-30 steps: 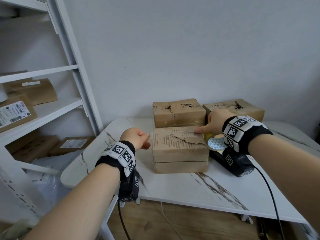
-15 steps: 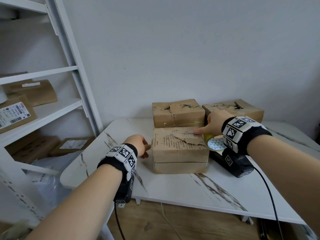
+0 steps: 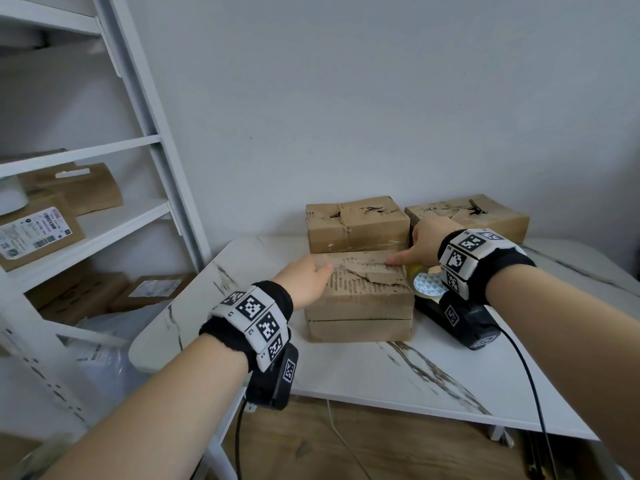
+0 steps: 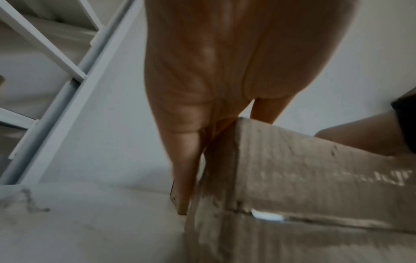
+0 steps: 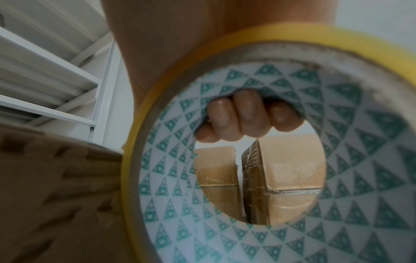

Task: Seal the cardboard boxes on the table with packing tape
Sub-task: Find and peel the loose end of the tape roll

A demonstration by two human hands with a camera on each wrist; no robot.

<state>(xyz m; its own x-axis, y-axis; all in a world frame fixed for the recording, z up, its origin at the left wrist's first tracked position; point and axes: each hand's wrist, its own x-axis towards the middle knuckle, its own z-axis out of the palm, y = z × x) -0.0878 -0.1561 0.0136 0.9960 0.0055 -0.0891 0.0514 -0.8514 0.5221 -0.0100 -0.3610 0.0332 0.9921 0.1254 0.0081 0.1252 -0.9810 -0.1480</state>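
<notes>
A worn cardboard box (image 3: 360, 296) with a torn top sits at the front of the white marble table (image 3: 346, 375). My left hand (image 3: 308, 278) is at its top left edge. In the left wrist view the fingers (image 4: 186, 160) lie straight down the box's side (image 4: 315, 178), with the thumb over the top. My right hand (image 3: 415, 247) grips a yellow tape roll (image 3: 427, 284) at the box's right edge. Its fingers (image 5: 245, 115) curl through the patterned core (image 5: 225, 231), and the index finger rests on the box top. No stretched tape is clearly visible.
Two more cardboard boxes (image 3: 356, 223) (image 3: 467, 216) stand against the wall behind the front one. A white shelf unit (image 3: 138, 168) with parcels (image 3: 38, 233) stands to the left. Cables hang from both wrist cameras below the table's front edge.
My left hand has moved right from beside the box onto its top left edge. The right hand and tape roll have stayed at the right edge.
</notes>
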